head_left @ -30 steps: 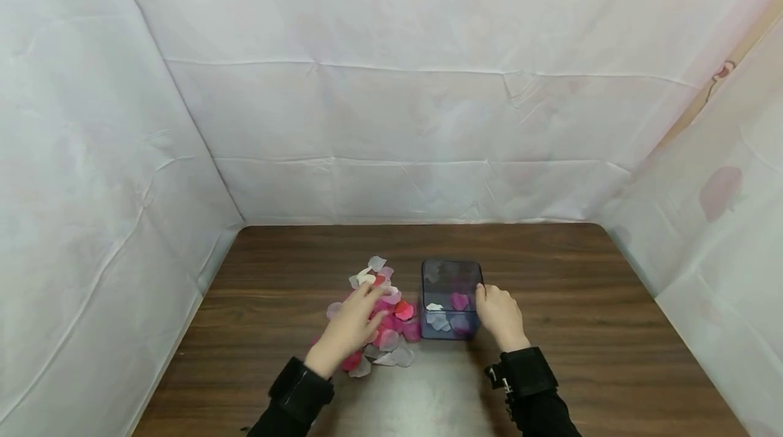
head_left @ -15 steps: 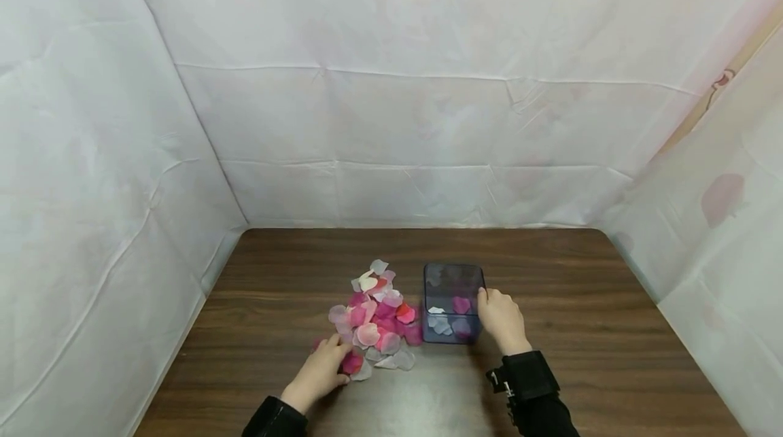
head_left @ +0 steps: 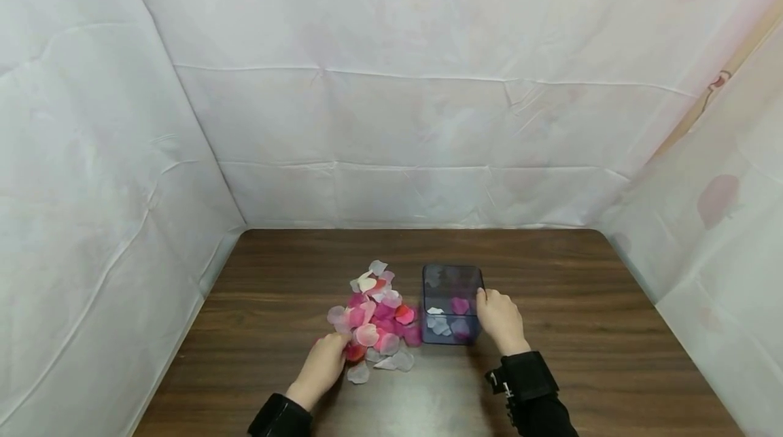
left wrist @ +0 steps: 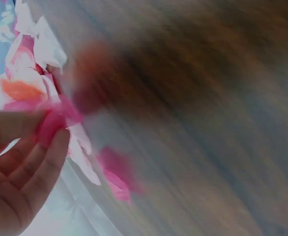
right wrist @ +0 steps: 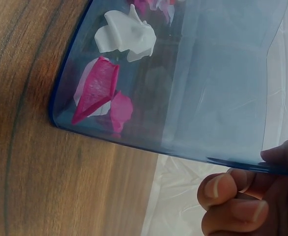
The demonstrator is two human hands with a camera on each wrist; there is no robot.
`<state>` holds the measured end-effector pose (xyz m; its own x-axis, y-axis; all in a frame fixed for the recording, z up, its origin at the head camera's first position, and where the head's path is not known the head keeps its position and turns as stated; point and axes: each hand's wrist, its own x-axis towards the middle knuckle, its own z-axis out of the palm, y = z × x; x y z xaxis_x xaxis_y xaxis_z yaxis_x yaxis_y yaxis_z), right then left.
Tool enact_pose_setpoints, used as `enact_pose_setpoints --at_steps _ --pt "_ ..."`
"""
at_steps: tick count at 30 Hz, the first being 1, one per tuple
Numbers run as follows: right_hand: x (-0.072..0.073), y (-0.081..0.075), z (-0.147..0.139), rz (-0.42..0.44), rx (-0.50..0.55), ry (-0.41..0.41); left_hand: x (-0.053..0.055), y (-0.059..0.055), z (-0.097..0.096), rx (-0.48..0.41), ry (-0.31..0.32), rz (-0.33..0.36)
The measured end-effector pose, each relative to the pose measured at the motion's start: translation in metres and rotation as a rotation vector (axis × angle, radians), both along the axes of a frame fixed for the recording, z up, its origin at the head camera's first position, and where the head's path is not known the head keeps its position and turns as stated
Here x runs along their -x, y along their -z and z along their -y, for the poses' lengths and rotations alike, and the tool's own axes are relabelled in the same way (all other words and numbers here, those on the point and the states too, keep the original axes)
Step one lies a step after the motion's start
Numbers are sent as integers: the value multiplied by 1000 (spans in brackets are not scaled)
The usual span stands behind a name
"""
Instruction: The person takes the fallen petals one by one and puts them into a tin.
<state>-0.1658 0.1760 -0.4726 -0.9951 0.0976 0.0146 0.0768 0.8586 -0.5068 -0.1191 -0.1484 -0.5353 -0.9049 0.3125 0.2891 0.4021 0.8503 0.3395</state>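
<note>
A heap of artificial flower petals (head_left: 368, 335) in pink, magenta, red and white lies on the table left of centre. At the heap's near left edge is my left hand (head_left: 319, 365), its thumb and fingers pinching a magenta petal (left wrist: 50, 129) in the left wrist view. Just right of the heap stands a clear bluish plastic box (head_left: 453, 287). My right hand (head_left: 501, 318) grips its right rim between thumb and fingers. Inside the box, the right wrist view shows a white petal (right wrist: 129, 37) and a magenta petal (right wrist: 96, 93) among others.
The table (head_left: 581, 308) has a dark wood-grain top with rounded far corners. Pale fabric sheets (head_left: 397, 117) wall it in at the back and sides. A loose magenta petal (left wrist: 115, 174) lies at the heap's edge, and a whitish petal (head_left: 358, 374) lies toward the front.
My left hand has moved from above the middle of the heap to its near left edge, and its fingers have closed on a petal there. The right hand keeps hold of the box.
</note>
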Motion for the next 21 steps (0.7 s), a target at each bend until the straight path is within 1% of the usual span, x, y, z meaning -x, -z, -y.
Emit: enact_pose_setpoints --at_steps 3,5,7,9,11,14,17,21 --pt "1 0 0 9 1 -1 6 -4 -6 -40 -14 -20" --pt "1 0 0 16 4 -2 11 -8 -12 -70 -24 -19" --pt "1 0 0 23 8 -3 15 -14 -18 -96 -32 -14" --pt "1 0 0 24 7 -3 20 -21 -25 -101 -25 -21" --pt "1 -1 0 26 8 -3 25 -30 -32 -106 -4 -15" --pt "0 -1 0 28 6 -3 35 -45 -45 -117 39 -33" --pt "-1 -2 0 44 22 -10 46 -61 -61 -118 76 -88" --pt "-3 -3 1 59 35 -17 62 -84 -89 -139 90 -131"
